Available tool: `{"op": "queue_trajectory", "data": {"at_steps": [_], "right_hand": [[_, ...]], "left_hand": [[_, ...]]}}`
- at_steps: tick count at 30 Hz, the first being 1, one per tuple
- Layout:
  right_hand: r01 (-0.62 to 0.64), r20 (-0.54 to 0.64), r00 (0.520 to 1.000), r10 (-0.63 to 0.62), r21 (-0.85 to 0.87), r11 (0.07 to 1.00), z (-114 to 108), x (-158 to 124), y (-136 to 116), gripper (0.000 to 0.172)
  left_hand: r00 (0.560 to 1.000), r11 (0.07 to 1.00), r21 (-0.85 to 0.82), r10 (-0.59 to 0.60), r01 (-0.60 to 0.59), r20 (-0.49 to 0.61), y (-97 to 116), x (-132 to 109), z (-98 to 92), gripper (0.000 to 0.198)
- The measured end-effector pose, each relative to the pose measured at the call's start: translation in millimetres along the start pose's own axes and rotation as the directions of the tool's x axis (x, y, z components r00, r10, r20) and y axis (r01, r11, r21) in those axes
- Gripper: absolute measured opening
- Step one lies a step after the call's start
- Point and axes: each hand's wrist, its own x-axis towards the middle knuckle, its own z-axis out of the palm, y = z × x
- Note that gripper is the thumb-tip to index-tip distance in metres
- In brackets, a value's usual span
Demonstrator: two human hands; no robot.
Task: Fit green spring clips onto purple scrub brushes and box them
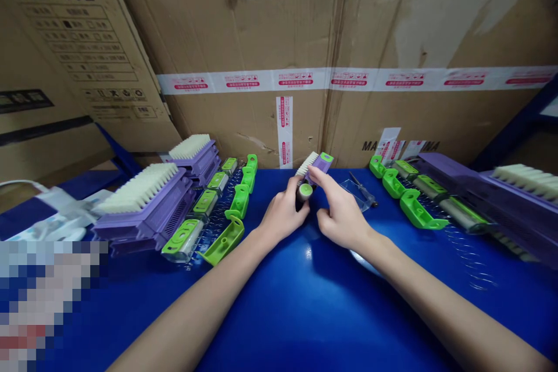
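One head-worn view, looking forward and down: bare left grip and bare right grip near mid-frame, flat glossy blue surface below, tall brown cardboard panel closing background.

Left hand partly covers white-bristled purple plastic brush. Right edge cuts off cream bristle block. Fine print on brown cardboard box is blurred.

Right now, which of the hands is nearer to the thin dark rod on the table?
Right: the right hand is just left of the thin dark rod, while the left hand is farther left, around the purple brush.
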Motion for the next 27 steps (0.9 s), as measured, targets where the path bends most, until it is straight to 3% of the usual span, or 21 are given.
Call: {"op": "queue_trajectory", "data": {"at_steps": [4, 8, 13, 16, 21, 24, 27], "right_hand": [[0.029, 0.037, 0.999, -0.029, 0.003, 1.0, 7, 3, -2, 0.085], [0.052, 0.071, 0.996, -0.055, 0.043, 0.998, 11, 4, -1, 0.084], [0.082, 0.069, 0.993, -0.091, 0.133, 0.988, 13, 3, -1, 0.087], [0.076, 0.002, 0.997, -0.076, 0.103, 0.992, 15, 0, -1, 0.082], [-0.118, -0.125, 0.986, 0.113, -0.031, 0.993, 13, -9, 15, 0.065], [-0.307, -0.175, 0.941, 0.291, -0.077, 0.948, 10, -14, 35, 0.06], [-0.41, -0.17, 0.907, 0.386, -0.141, 0.901, 8, -16, 52, 0.059]], "left_hand": [[0.996, 0.975, 0.202, -0.09, 0.093, -0.024, 5, 2, 0.0, 0.044], [0.994, 0.919, 0.379, -0.109, 0.112, -0.028, 9, 3, -0.1, 0.041], [0.987, 0.923, 0.352, -0.155, 0.157, -0.034, 8, 6, 0.2, 0.045], [0.981, 0.932, 0.306, -0.184, 0.193, -0.058, 5, 9, 1.2, 0.04], [0.973, 0.951, 0.212, -0.204, 0.223, -0.107, 1, 11, 2.3, 0.033], [0.965, 0.949, 0.197, -0.223, 0.247, -0.136, 0, 11, 2.7, 0.033], [0.957, 0.947, 0.169, -0.247, 0.272, -0.154, -1, 10, 3.0, 0.033]]}}
